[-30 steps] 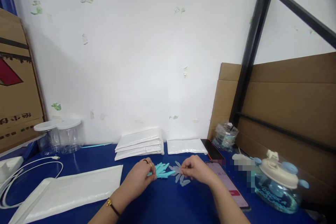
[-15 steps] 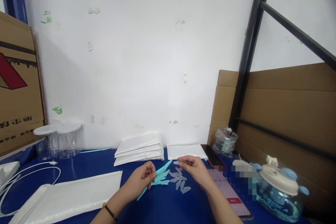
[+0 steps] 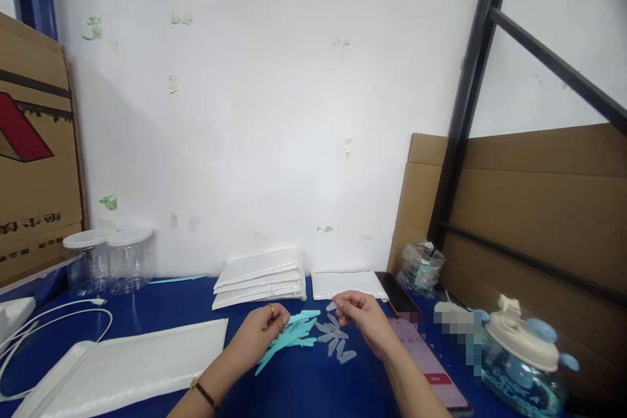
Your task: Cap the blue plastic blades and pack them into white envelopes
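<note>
My left hand [image 3: 267,332] is closed, thumb and fingers pinched at the near end of a slim teal plastic stick [image 3: 307,315]. Its fingers partly hide the grip. Under and beside it lies a loose pile of similar teal sticks [image 3: 294,334] on the blue tabletop. My right hand [image 3: 361,315] is closed too, its fingertips pinching a small translucent plastic sleeve [image 3: 331,306]. Several more translucent sleeves [image 3: 335,336] lie between the two hands, just right of the pile.
White padded envelopes [image 3: 259,277] are stacked at the back, and a larger one [image 3: 132,366] lies at left. Phones [image 3: 431,366] and a water jug [image 3: 524,359] stand to the right. Lidded clear jars [image 3: 130,264] and a white cable [image 3: 59,305] are at left.
The teal stick at my left fingertips has swung from slanting upward to nearly level, and my left hand has shifted slightly up. The sleeve at my right fingertips has tilted a little.
</note>
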Demonstrator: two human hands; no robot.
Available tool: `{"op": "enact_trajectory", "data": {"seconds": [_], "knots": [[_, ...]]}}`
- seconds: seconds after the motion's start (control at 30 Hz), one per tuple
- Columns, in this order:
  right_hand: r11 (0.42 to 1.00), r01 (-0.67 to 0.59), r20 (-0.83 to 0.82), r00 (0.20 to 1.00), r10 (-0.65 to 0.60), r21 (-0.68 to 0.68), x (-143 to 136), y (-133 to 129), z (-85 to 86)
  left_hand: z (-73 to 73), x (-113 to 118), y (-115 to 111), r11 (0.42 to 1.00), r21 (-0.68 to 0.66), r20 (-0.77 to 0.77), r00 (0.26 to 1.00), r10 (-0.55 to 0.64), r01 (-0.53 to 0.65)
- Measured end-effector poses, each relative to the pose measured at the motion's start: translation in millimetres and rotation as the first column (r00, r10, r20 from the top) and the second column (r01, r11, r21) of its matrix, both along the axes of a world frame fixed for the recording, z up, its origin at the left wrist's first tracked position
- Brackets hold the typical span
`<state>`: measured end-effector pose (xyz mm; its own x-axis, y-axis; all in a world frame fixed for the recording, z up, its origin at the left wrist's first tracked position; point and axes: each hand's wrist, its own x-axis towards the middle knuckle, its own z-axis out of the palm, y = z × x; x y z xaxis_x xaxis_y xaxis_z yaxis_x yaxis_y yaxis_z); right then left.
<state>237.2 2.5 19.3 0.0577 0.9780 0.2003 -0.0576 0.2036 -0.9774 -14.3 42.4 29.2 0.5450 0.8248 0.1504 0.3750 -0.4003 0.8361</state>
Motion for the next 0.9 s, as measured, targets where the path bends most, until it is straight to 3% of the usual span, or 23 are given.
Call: {"op": "enact_trajectory", "data": {"seconds": [0.2, 0.43, 0.6, 0.9], "knots": [[0.997, -0.056, 0.031, 0.998, 0.055, 0.047, -4.6, -1.1, -0.1, -5.1, -1.3, -1.0, 0.998, 0.017, -0.032, 0.998, 0.061, -0.06], [0.998, -0.003, 0.067, 0.998, -0.002, 0.064, -9.0, -2.0, -3.4, -3.5, -1.6, -0.4, 0.989, 0.129, -0.076, 0.994, 0.079, -0.069], [0.995, 0.024, 0.02, 0.999, -0.026, 0.096, -13.1, 0.5, -4.4, -3.9, -1.7, 0.1, 0.99, 0.122, -0.063, 0.995, 0.076, -0.068], [0.997, -0.064, 0.055, 0.997, 0.061, 0.051, -29.9, -2.3, -6.8, 0.5, 5.0, -9.3, 0.998, 0.062, -0.063, 0.998, 0.009, -0.005]]}}
